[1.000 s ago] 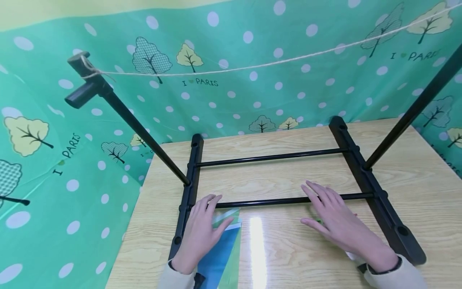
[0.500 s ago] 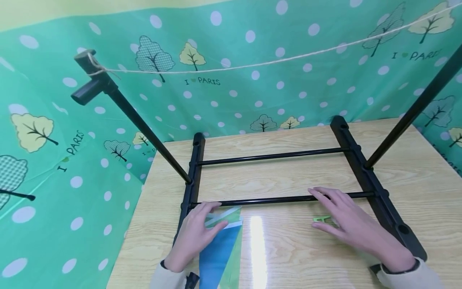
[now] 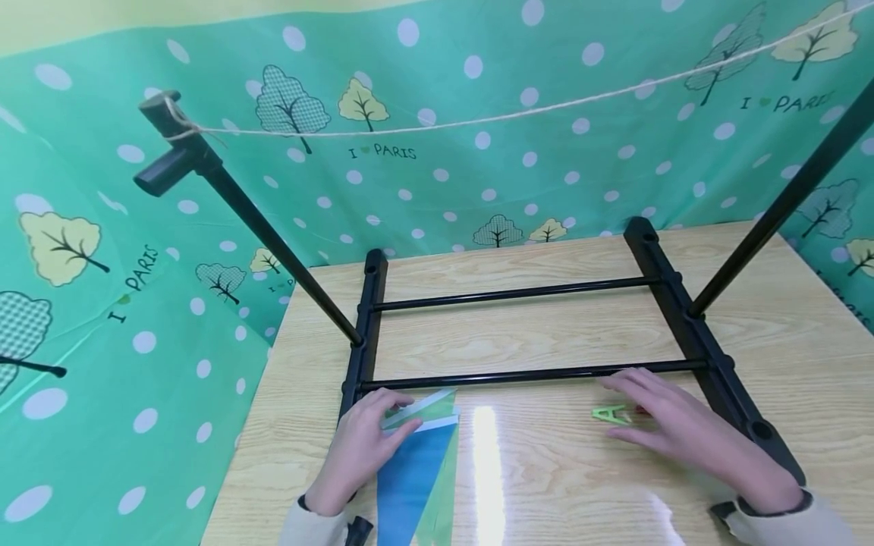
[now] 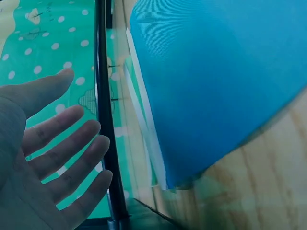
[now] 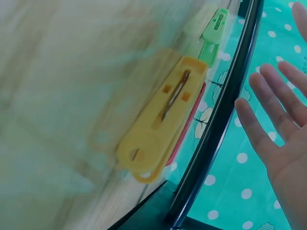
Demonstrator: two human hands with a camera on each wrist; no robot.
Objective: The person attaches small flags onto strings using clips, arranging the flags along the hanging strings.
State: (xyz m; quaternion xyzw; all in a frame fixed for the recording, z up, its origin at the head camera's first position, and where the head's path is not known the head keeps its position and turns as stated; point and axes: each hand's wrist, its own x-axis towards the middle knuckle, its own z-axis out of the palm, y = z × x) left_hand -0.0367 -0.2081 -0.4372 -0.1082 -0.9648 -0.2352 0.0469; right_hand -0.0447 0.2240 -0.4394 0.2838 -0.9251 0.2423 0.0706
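Note:
My left hand (image 3: 362,447), fingers relaxed, hovers at the left edge of a blue triangular pennant (image 3: 410,470). A green pennant (image 3: 442,485) lies partly beneath the blue one, and light strips edge their tops. Over the table on the right, my right hand (image 3: 676,425) has its fingers extended and nothing in its grasp. Just left of its fingers lies a green clothespin (image 3: 610,414). The right wrist view shows a yellow clothespin (image 5: 165,120) close to the camera, with a red clothespin (image 5: 187,127) mostly hidden behind it.
A black frame has a near crossbar (image 3: 512,377) and a far crossbar (image 3: 512,296) between side feet. A left post (image 3: 273,250) and a right post (image 3: 785,197) rise from it. White string (image 3: 478,121) stretches across above. Patterned green cloth (image 3: 437,197) backs the wooden table (image 3: 546,470).
My right hand has moved right and slightly toward me, uncovering the green clothespin. The left hand has shifted a little left and toward me, with more of the pennants' top edges showing.

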